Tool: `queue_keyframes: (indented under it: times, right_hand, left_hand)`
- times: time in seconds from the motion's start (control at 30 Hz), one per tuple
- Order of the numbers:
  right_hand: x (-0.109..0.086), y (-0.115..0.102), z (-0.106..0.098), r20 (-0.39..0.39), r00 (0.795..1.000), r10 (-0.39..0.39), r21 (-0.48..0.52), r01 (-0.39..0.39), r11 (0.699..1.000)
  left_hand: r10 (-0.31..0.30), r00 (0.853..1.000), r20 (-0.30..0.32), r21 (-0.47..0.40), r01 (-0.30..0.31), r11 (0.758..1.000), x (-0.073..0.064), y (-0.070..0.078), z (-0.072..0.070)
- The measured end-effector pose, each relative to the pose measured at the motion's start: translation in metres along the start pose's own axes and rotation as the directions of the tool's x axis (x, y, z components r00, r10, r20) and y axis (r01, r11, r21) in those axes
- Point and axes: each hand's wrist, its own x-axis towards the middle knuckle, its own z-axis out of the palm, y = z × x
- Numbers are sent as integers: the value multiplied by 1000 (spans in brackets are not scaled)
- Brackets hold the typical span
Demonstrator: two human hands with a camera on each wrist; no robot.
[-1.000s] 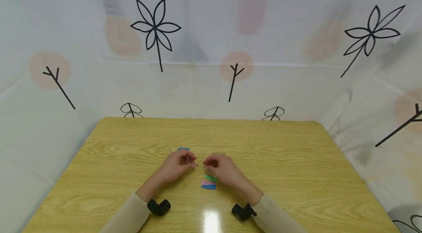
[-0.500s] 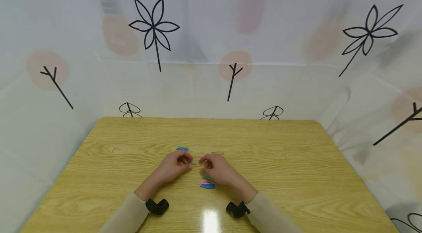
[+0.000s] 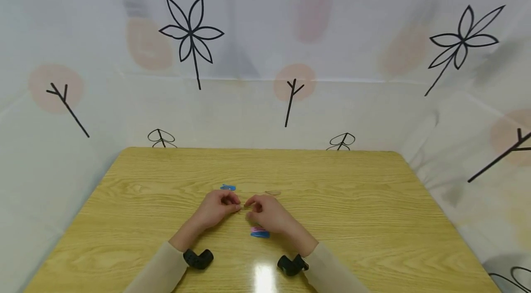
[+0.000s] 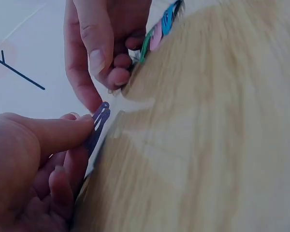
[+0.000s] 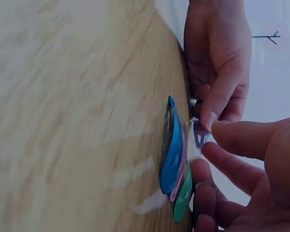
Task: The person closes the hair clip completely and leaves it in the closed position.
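My left hand (image 3: 217, 209) pinches a purple snap hair clip (image 4: 99, 123) between thumb and forefinger, its narrow end toward the other hand. Facing it, my right hand (image 3: 268, 213) holds its thumb and forefinger apart close to that end. The forefinger appears to touch the clip in the left wrist view. Below the right hand lie a blue hair clip (image 5: 172, 159), a pink hair clip (image 5: 183, 169) and a green hair clip (image 5: 182, 198), side by side. In the head view the right hand hides the green one.
Another blue hair clip (image 3: 227, 187) lies beyond my left hand. Past the right hand is a thin, pale looped item (image 3: 272, 192), perhaps a clip. The wooden table (image 3: 352, 201) ends at a patterned white cloth (image 3: 249, 108) behind and at both sides.
My right hand has shifted left toward the left hand, and now covers the green hair clip in the head view. The left hand keeps its pinch on the purple clip.
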Motion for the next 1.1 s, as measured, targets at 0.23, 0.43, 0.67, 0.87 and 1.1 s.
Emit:
queue_keyframes:
  times: [0.23, 0.43, 0.67, 0.87, 1.1]
  right_hand:
    - [-1, 0, -1, 10, 999, 47, 49, -48, 998]
    - [-4, 1, 1, -18, 999, 41, 35, -41, 999]
    - [-4, 3, 2, -36, 999, 22, 22, -21, 1000]
    - [-4, 4, 3, -68, 997, 27, 16, -26, 1000]
    - [-4, 5, 0, -67, 992, 111, 175, -98, 980]
  left_hand:
    - [-33, 999, 19, -83, 35, 996, 2, 6, 3]
    - [-12, 999, 35, -126, 16, 992, 0, 6, 3]
    - [16, 999, 39, -125, -11, 992, -3, 12, 4]
    - [11, 999, 38, -126, -7, 992, -4, 11, 4]
    - [24, 999, 47, -151, -16, 988, -4, 7, 2]
